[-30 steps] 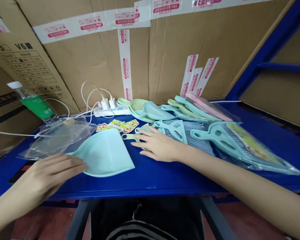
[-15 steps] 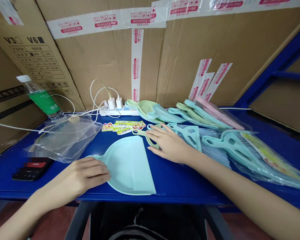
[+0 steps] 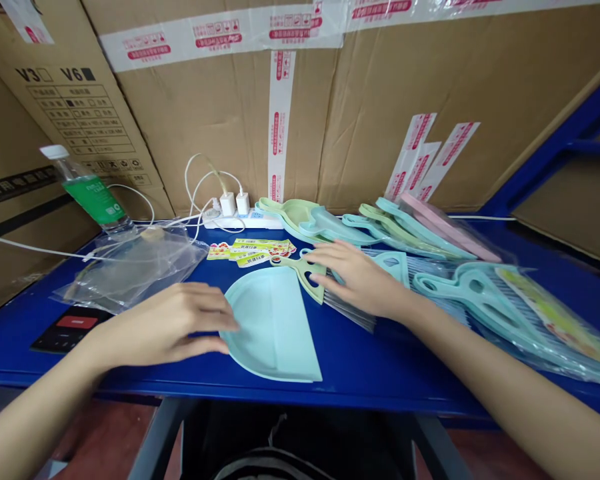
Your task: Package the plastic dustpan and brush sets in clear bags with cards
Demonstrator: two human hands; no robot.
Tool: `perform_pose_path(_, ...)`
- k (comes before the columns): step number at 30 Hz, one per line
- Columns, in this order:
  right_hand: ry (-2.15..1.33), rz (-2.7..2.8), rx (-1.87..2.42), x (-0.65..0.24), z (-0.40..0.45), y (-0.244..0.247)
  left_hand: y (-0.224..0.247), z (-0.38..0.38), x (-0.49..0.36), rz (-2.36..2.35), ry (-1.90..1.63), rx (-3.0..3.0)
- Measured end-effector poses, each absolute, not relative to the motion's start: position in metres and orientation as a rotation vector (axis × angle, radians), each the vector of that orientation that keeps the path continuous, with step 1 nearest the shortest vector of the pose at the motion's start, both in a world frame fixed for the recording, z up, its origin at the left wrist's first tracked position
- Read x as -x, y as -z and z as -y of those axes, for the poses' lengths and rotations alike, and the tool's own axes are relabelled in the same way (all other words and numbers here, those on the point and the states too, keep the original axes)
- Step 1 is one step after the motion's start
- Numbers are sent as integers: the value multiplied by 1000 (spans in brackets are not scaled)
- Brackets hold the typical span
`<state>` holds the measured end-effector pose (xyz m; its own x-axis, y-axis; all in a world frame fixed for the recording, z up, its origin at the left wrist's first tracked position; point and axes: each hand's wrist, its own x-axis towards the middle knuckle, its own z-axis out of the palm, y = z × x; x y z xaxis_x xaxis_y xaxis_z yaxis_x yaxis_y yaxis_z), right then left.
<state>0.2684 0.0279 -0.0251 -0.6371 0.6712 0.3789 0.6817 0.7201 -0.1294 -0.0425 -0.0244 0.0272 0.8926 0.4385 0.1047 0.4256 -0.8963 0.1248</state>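
A light blue dustpan (image 3: 280, 320) lies flat near the table's front edge, its straight lip facing right. My left hand (image 3: 180, 323) is over its left rim and hides the handle; the slightly bent fingers are apart from the thumb and reach just over the rim. Over the brushes hovers my right hand (image 3: 357, 273), fingers spread and blurred, at the head of a green hand brush (image 3: 313, 283) with grey bristles. Beneath and beside that hand lies a light blue brush (image 3: 397, 267), partly covered. Whether the right fingertips touch a brush, I cannot tell.
Bagged blue brush and dustpan (image 3: 480, 293) lie at right. Several dustpans (image 3: 300, 217) are along the back. Paper labels (image 3: 253, 250), a power strip (image 3: 245, 219), clear plastic bags (image 3: 130, 267), a bottle (image 3: 95, 200) and a phone (image 3: 63, 330) are also there. Cardboard boxes (image 3: 220, 120) stand behind.
My left hand has shifted right, farther over the dustpan's rim. My right hand has moved slightly right and up, baring more of the green brush and its bristles. The camera view has shifted slightly.
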Motion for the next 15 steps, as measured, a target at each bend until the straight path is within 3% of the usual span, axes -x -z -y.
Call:
perform_pose_path(7, 228, 2412, 1509, -317, -44, 14, -42, -15, 36, -934, -325, -3367)
perform_pose_path(15, 222, 2433, 1595, -331, -48, 18, -19, -33, 45, -1035, -417, -3492)
